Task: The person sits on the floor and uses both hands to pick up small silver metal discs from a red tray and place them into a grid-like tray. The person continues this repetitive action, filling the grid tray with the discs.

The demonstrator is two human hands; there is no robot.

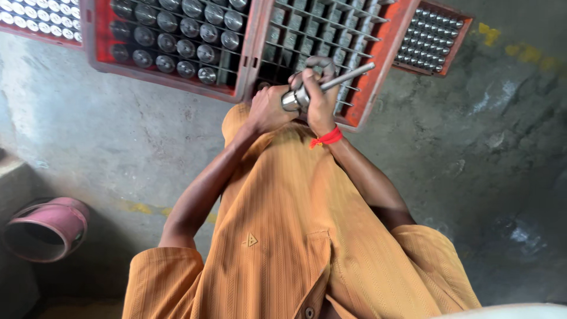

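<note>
metal shaft (331, 82): silver rod with a thicker round head, tilted, thin end pointing to 2 o'clock, held over the near edge of the middle crate
right hand (319, 94): fingers curled tight round the shaft near its head, red thread (326, 139) on the wrist
left hand (269, 109): at 9 o'clock of the right hand, touching it, closed near the shaft head; can't tell if it pinches the head itself
middle crate (384, 47): red, gridded dividers, cells mostly dark
left crate (171, 35): red, at 10 o'clock of the hands, rows of round metal parts standing upright
small crate (434, 38): at 2 o'clock, packed with small shiny parts
floor (88, 130): grey concrete, carries the crates
pink pipe end (44, 227): at 8 o'clock, well apart
</note>
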